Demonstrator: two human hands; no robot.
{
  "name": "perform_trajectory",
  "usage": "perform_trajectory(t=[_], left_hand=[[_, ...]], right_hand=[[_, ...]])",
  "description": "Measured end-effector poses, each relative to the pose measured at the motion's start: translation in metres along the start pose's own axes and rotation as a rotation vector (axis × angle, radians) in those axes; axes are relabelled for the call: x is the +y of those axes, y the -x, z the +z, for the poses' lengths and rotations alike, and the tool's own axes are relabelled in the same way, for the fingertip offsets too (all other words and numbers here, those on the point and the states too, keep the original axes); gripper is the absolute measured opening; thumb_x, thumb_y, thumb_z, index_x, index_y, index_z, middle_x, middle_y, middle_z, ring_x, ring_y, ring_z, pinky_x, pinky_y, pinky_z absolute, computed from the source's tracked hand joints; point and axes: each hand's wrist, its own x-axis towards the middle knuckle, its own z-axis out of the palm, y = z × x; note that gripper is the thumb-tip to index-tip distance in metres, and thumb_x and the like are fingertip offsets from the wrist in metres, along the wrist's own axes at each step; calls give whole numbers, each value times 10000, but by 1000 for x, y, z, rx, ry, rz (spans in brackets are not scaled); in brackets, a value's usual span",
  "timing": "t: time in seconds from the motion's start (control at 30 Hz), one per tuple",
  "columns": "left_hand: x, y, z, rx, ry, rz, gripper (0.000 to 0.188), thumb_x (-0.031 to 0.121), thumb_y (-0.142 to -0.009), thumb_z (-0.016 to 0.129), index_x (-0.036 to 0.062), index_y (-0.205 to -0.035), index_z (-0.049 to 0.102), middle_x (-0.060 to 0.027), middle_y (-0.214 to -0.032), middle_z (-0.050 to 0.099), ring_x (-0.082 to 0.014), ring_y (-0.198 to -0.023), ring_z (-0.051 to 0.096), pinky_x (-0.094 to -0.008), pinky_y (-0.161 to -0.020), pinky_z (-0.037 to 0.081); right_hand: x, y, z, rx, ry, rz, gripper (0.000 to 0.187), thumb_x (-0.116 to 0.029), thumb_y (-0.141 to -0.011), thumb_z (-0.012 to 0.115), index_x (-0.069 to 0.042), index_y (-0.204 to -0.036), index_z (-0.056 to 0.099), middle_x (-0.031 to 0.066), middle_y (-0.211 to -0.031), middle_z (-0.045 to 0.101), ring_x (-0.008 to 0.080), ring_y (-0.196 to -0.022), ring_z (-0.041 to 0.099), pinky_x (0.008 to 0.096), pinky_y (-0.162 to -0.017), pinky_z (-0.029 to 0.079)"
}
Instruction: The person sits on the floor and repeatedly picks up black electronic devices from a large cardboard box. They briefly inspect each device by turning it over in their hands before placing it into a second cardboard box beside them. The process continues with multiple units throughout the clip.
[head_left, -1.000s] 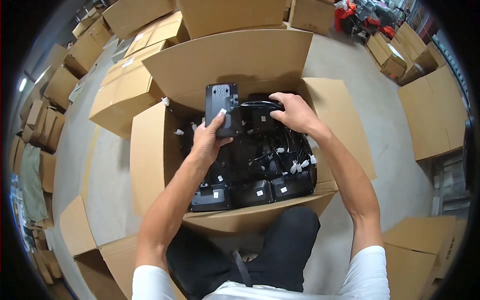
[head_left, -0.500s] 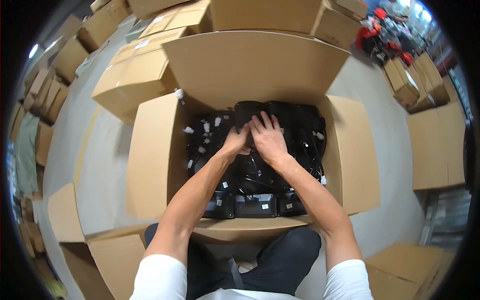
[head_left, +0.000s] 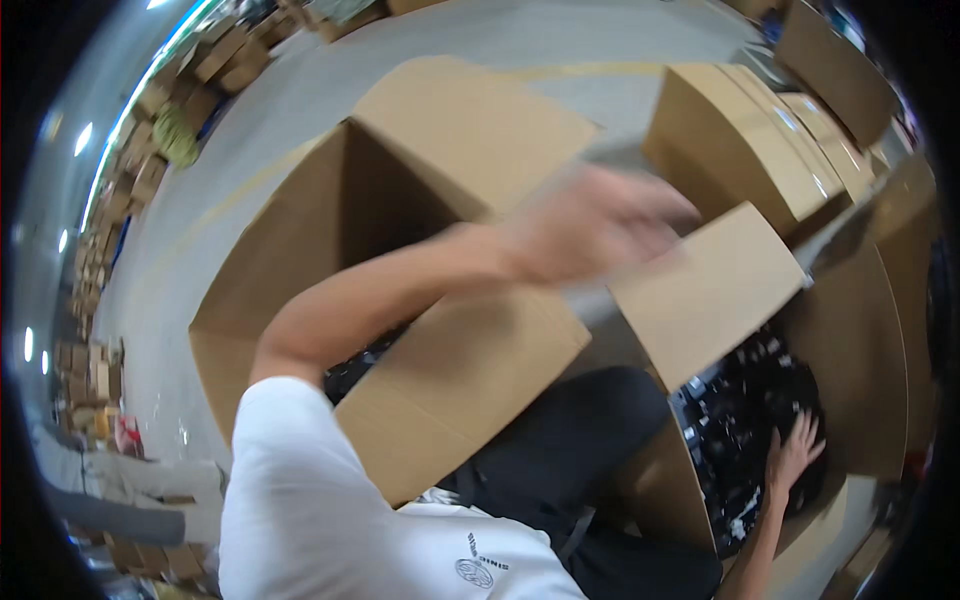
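Observation:
My right hand [head_left: 795, 452] lies with its fingers spread on black plastic parts [head_left: 745, 405] packed inside an open cardboard box [head_left: 872, 350] at the right. White labels or plugs dot these parts. My left hand [head_left: 610, 220] is raised over the gap between this box and a second open cardboard box [head_left: 460, 390] on the left. It is smeared by motion, so its fingers and anything in them cannot be made out. My left arm crosses above the second box, where more black parts [head_left: 362, 370] show low down, partly hidden by a flap.
A box flap [head_left: 710, 290] sticks out below my left hand, and another flap [head_left: 470, 110] spreads behind the left box. Closed cartons [head_left: 745, 140] stand at the far right. Stacked cartons [head_left: 225, 55] line the far left, beyond a grey floor [head_left: 560, 40] with a yellow line.
The view has swung left, bringing the second open box in. My left hand has lifted off the black parts and out of the first box; my right hand still rests on them.

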Motion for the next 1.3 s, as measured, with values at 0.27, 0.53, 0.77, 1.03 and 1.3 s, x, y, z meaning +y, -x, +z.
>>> perform_trajectory(t=[0.27, 0.53, 0.77, 1.03, 1.3], left_hand=[[-185, 420, -181, 12, -527, -1344, 538, 454, -857, 740, -39, -1071, 711, -234, -960, 726, -368, -941, 703, -444, -874, 546], [-307, 487, -127, 505, -593, -1636, 857, 442, -774, 845, 30, -1401, 430, -280, -1399, 527, -444, -1316, 516, -528, -1071, 451], [-323, 447, -101, 634, -414, -1458, 630, 257, -697, 887, -7, -1205, 624, -229, -1173, 683, -367, -1127, 660, -456, -952, 528], [-116, 296, -186, 463, 480, -963, 350, 114, -800, 803, -56, -1093, 714, -107, -1003, 748, -157, -885, 703, -320, -817, 572], [-71, 195, -150, 296, 384, -228, 369, 231, -1013, 664, -49, -1252, 653, -46, -1126, 717, -125, -1017, 649, -302, -937, 529]], right_hand=[[16, 31, 0, -399, -237, 117, 608, -243, -933, 719, 2, -1443, 498, 218, -1509, 481, 389, -1426, 411, 570, -1187, 273], [24, 48, -31, -316, -479, -22, 575, -147, -898, 757, 56, -1382, 524, 262, -1476, 485, 408, -1379, 456, 461, -1166, 357], [-34, 47, -91, -385, -434, -96, 460, -93, -868, 742, 60, -1279, 604, 261, -1417, 556, 394, -1321, 533, 437, -1138, 398], [-283, -10, -274, -265, -956, -346, 381, 20, -828, 702, 71, -1204, 673, 208, -1168, 717, 283, -1125, 679, 373, -1027, 487], [-471, -26, -333, -461, -1877, -229, 501, -89, -854, 775, 66, -1295, 595, 119, -1132, 700, 211, -1023, 669, 349, -979, 511]])
